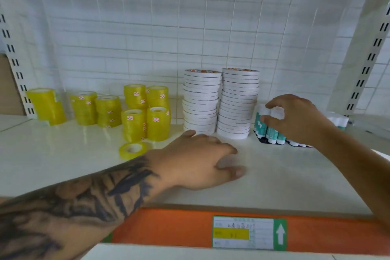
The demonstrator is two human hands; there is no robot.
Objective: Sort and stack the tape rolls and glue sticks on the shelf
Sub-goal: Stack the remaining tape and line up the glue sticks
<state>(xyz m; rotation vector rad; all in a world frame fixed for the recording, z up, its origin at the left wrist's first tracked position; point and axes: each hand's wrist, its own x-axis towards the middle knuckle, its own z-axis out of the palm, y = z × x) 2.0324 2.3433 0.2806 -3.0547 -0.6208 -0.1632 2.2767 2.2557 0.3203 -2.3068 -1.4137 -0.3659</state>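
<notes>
Looking from the far left, well away from my left hand, I see a stack of yellow transparent tape rolls (46,106) against the white slotted shelf upright (14,57). Nearer to the hand stand two more yellow stacks (96,110), then a group of four yellow stacks with small red-and-white stickers (147,112), two in front and two behind. One single yellow tape roll (133,149) lies flat on the white shelf board (63,154), just beside my left wrist.

My left hand (200,160) is in the middle, palm down, fingers relaxed and a little spread, the thumb low toward me. It holds nothing. I cannot tell if the fingertips really touch the board. The forearm has dark tattoos.

Just beyond the left fingers, between my two hands, two tall stacks of flat white tape rolls (220,103) stand side by side, near the white tiled wall (147,27).

My right hand (295,120) is to the right of these white stacks. Its fingers are curled around the white caps of a bundle of white-and-teal glue sticks (272,131), which stand tilted with dark bottoms on the board. More glue sticks (339,121) lie behind the right wrist, partly hidden.

Below both arms, the shelf edge carries an orange strip (168,228) with a white and green price label (250,232).
</notes>
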